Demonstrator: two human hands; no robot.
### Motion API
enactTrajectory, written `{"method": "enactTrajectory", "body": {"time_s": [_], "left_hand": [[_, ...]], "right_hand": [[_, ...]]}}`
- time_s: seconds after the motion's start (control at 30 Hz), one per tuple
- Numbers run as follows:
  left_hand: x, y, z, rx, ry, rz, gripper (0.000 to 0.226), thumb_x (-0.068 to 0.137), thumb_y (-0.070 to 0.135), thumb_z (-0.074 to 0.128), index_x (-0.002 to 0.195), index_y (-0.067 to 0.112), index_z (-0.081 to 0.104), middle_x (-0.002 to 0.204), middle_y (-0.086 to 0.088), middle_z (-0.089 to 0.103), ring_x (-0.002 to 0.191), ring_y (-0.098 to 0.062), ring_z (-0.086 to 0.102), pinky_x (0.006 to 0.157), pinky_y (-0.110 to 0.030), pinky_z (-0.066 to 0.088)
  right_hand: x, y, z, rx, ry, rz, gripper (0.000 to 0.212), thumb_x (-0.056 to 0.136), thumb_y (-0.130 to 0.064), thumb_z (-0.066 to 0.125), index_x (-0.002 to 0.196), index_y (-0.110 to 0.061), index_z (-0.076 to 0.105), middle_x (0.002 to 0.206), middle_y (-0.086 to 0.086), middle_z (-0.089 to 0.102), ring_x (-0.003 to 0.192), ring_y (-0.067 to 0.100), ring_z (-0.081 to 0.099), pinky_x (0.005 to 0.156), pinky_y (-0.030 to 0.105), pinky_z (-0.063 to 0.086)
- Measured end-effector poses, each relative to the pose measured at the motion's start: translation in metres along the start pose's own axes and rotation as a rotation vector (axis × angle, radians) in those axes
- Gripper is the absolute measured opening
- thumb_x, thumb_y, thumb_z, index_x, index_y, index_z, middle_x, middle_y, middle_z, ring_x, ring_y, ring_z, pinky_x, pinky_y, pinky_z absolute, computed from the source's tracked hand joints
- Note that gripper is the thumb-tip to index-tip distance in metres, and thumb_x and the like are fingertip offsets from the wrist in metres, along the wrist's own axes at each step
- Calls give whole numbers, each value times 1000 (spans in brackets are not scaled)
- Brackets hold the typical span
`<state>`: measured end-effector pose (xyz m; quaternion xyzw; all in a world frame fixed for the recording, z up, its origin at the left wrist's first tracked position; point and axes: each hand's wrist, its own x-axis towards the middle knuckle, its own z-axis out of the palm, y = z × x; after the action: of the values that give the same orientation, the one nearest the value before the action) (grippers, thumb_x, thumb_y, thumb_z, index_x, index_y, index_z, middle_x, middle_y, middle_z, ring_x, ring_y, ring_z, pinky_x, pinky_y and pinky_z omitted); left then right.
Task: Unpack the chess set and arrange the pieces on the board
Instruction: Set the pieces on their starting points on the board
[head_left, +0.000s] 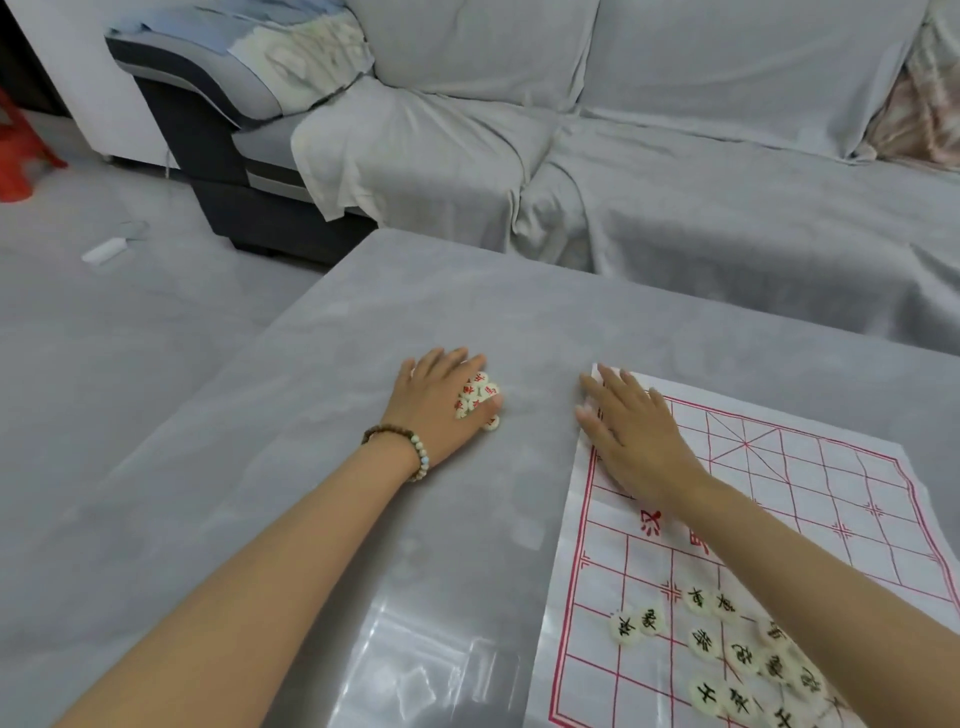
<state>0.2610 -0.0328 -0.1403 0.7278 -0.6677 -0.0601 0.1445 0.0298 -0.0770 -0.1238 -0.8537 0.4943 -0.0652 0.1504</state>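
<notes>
I see two hands, one board, one clear plastic bag and two groups of pieces. The board (831, 493), a white sheet with a red grid, lies flat on the grey worktop (337, 322) toward 4 o'clock in my view. On its near part, around 5 o'clock, I count about a dozen black-lettered pieces (701, 640) scattered loosely; the right forearm covers part of that cluster, so I cannot be exact. The red-lettered pieces (478, 397) are off the board, in a small pile on the worktop at 9 o'clock from the board's far left corner; at least five show. The left hand (434, 405) sits palm down over that pile, its fingers and thumb curved round the pieces, which peek out on its 3 o'clock side. A beaded bracelet (410, 449) circles that wrist. The right hand (631, 434) lies flat on the board's far left corner, fingers straight and slightly spread, holding nothing, fingertips reaching the sheet's edge. The plastic bag (415, 670) lies flat at 6 o'clock, just beside the board's left edge. A grey-covered sofa (675, 130) stands behind the worktop at 12 o'clock.
</notes>
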Motion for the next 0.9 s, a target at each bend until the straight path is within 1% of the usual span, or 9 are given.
{"method": "enactTrajectory", "body": {"time_s": [0.07,0.2,0.37,0.5,0.6,0.67,0.73,0.8,0.9], "left_hand": [[0,1,1,-11,-17,35,87,68,74,9,141,30,29,150,5,25,140,-19,15,114,-38,11],[-5,10,2,-27,-59,93,75,77,66,20,142,29,27,151,5,23,141,-18,14,116,-35,10],[-19,23,0,-29,-102,165,71,80,62,21,143,29,23,152,7,20,141,-16,12,115,-30,8],[-37,31,1,-35,-126,211,78,77,68,13,144,31,19,153,9,17,141,-13,8,115,-29,5],[-50,34,3,-45,-136,233,80,74,70,8,145,33,17,153,11,15,142,-10,7,115,-27,4],[-55,34,0,-102,-129,224,79,75,70,18,144,31,20,153,10,18,141,-9,11,113,-24,5],[-58,33,-4,-232,-104,160,81,74,70,39,143,29,25,148,9,28,137,-9,22,112,-24,15],[-61,32,-6,-343,-69,101,78,75,61,59,140,29,31,142,8,37,130,-9,32,109,-26,26],[-63,31,-8,-402,-42,80,69,78,48,64,138,27,36,136,8,43,125,-9,38,105,-24,31]], "right_hand": [[-10,8,5,-65,-28,15,55,98,-45,18,149,-27,6,158,-6,-3,145,12,-8,118,34,-6],[-18,5,10,-87,-14,27,55,98,-46,16,149,-28,2,158,-7,-5,144,11,-10,118,34,-7],[-39,-4,12,-89,-34,26,55,99,-46,15,149,-28,0,157,-6,-7,144,12,-12,117,33,-8],[-63,-13,14,-76,-27,16,55,99,-47,14,148,-29,-2,157,-6,-9,144,12,-14,117,33,-10],[-71,-18,14,-35,-13,-17,55,99,-45,22,149,-28,4,158,-7,-3,144,11,-10,117,31,-7],[-67,-25,9,42,41,-92,55,98,-41,33,148,-26,16,157,-5,11,145,13,3,116,28,1],[-56,-36,2,142,56,-137,53,96,-34,43,145,-22,26,151,-3,28,141,15,20,114,26,13],[-43,-46,-3,167,3,-154,51,95,-25,48,143,-20,32,147,-2,37,136,14,31,110,24,21],[-29,-52,-4,151,-55,-150,47,94,-18,48,139,-24,40,142,-2,44,130,15,38,106,26,29]]}}
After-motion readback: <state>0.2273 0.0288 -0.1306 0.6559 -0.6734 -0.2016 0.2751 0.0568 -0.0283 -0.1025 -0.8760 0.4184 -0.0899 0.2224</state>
